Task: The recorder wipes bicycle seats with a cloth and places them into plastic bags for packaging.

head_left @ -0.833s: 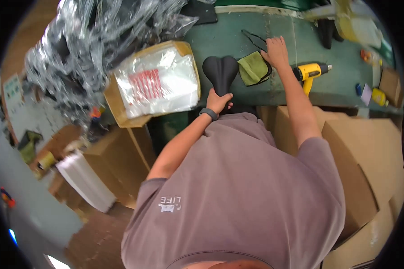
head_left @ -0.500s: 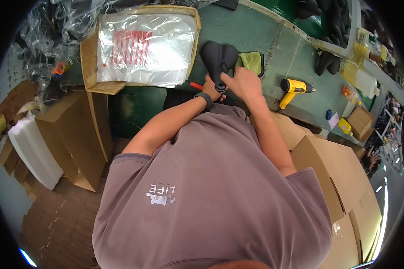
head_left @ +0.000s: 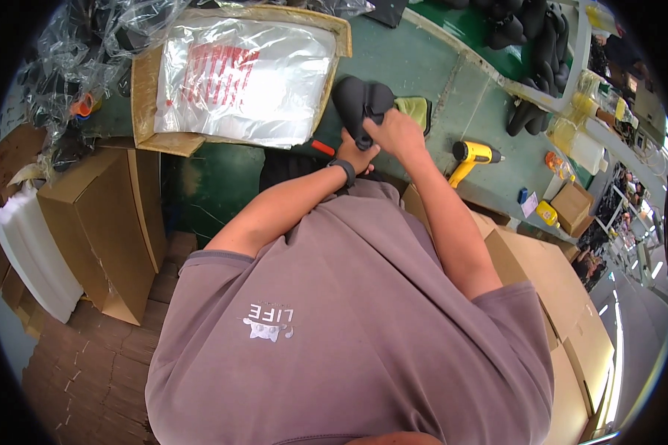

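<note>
A black bicycle saddle lies on the green workbench with its narrow nose toward me. My left hand, with a dark band on its wrist, is wrapped around the nose from below. My right hand is closed against the saddle's right side, thumb near the middle groove. Something dark shows at its fingertips, too small to make out. Just left of my left hand lies a red stick-like object. A yellow-green cloth rests in a dark tray behind my right hand.
An open cardboard box with plastic-wrapped white sheets stands at the left. A yellow heat gun lies to the right. More black saddles fill the back right. Cardboard cartons crowd my right side; a tall carton stands at my left.
My right hand has shifted slightly down along the saddle's side. The left hand keeps its hold on the nose. The whole view has turned a little.
</note>
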`<state>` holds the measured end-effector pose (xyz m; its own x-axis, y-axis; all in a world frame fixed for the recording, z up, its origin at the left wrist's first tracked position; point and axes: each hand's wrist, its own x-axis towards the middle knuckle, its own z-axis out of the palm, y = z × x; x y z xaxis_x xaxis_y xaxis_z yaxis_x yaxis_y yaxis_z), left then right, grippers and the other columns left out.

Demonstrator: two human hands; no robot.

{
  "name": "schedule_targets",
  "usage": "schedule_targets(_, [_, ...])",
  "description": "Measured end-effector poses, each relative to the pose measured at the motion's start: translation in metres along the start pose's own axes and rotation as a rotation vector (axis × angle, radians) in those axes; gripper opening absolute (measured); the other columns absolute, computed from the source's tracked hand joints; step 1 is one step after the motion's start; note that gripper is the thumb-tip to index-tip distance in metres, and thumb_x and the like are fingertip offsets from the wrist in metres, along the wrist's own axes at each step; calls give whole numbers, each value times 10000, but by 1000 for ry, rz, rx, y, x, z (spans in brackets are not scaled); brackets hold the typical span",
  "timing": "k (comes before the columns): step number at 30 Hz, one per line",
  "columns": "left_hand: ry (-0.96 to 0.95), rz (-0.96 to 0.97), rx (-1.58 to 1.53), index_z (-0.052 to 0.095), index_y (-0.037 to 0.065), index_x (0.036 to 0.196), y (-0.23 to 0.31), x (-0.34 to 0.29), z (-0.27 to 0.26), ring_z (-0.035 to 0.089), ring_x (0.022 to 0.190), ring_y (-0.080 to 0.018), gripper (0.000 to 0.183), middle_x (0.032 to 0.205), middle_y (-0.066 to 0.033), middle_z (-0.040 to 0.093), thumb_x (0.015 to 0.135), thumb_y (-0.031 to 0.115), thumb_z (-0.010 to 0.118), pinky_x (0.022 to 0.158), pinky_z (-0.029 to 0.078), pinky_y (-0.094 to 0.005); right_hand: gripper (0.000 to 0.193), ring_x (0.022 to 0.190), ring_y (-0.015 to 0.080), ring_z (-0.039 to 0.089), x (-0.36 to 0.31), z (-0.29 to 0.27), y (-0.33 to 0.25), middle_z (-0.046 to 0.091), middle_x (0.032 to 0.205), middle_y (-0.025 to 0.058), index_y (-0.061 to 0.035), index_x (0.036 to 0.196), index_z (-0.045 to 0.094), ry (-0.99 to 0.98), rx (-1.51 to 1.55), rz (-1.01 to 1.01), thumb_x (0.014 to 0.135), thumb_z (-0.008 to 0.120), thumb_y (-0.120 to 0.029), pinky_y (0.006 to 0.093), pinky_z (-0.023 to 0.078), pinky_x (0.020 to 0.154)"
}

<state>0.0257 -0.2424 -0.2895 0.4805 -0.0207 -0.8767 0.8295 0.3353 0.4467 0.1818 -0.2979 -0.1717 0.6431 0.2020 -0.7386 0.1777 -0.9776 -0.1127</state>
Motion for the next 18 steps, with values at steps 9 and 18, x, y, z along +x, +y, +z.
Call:
schedule_targets(9, [-1,-17,-16,-130,-18,1736,-1,6,2,758,617,-231,1271,998,-201,771,970,256,846,514,624,-359,719,1036,499,788,-2,3,-6,782,1049,361,92,1054,790,92,-4,3,964,648,-607,550,631,945])
schedule_targets(18, [-22,-4,12,72,-56,1687,10,4,-5,751,638,-235,1153,1055,-202,740,922,198,896,503,611,-378,799,1116,495,774,102,-11,28,786,1119,352,69,1136,792,160,39,9,956,658,-698,562,618,962])
